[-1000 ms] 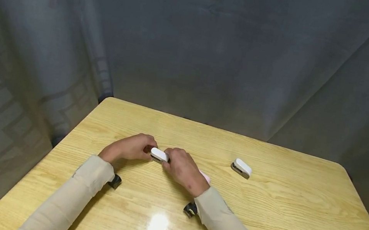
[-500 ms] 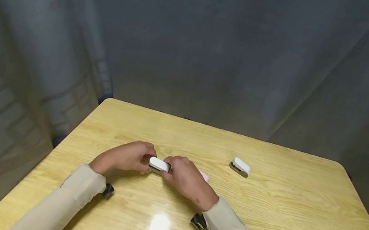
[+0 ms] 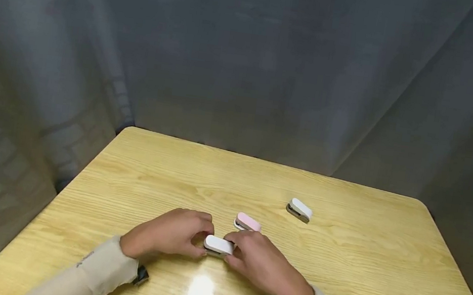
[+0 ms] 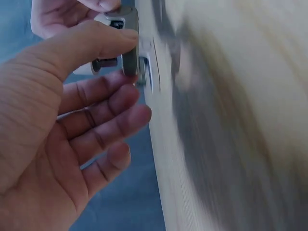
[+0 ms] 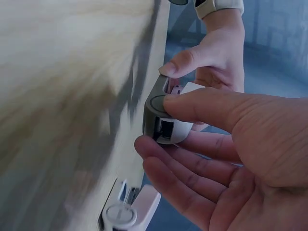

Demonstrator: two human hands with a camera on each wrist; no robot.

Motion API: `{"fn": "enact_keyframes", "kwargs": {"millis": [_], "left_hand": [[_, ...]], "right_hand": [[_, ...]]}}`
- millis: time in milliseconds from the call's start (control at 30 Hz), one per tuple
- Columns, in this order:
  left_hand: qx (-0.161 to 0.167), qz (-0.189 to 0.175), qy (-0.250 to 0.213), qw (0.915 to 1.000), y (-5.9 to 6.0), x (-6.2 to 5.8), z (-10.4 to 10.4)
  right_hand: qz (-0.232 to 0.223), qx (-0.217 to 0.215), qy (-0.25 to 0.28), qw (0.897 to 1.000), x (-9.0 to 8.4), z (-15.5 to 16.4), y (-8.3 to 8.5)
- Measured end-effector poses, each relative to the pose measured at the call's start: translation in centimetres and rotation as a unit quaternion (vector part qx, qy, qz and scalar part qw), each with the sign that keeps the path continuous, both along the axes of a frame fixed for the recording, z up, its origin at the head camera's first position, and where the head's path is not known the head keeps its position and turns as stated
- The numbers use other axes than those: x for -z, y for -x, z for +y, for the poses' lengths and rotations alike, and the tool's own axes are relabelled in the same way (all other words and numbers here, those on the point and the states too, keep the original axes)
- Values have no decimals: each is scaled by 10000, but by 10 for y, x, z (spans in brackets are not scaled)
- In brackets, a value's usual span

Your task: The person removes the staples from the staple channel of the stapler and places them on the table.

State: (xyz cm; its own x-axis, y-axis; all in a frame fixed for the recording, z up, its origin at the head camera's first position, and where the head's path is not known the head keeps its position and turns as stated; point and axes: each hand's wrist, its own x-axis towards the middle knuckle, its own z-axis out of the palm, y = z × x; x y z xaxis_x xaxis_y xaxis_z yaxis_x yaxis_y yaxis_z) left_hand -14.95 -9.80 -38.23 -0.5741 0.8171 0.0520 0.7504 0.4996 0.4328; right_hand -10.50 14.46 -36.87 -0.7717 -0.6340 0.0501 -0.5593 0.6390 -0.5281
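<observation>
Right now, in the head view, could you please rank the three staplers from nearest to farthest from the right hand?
1. White stapler, pinched by the right hand and left hand.
2. Pink stapler, just behind the hand.
3. Second white stapler, far right.

Both hands meet near the front of the wooden tabletop [image 3: 335, 280]; the left hand [image 3: 166, 235] and the right hand [image 3: 267, 266] pinch a white stapler [image 3: 219, 245] between their fingertips, one at each end; a pink stapler [image 3: 247, 222] lies just beyond it; another white stapler [image 3: 299, 210] sits farther off to the right; grey curtain [image 3: 247, 64] hangs behind.
</observation>
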Motion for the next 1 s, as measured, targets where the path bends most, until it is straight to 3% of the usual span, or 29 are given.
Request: {"fn": "enact_keyframes", "kwargs": {"millis": [233, 467, 1000], "left_hand": [[190, 11, 266, 9995, -10, 2, 18], [533, 342, 261, 9977, -14, -1, 31], [485, 587, 444, 9961, -14, 8, 47]], "right_hand": [[-118, -15, 47, 9999, 3, 18, -14], [-265, 42, 159, 9995, 2, 31, -23], [86, 171, 64, 9998, 7, 40, -27]]}}
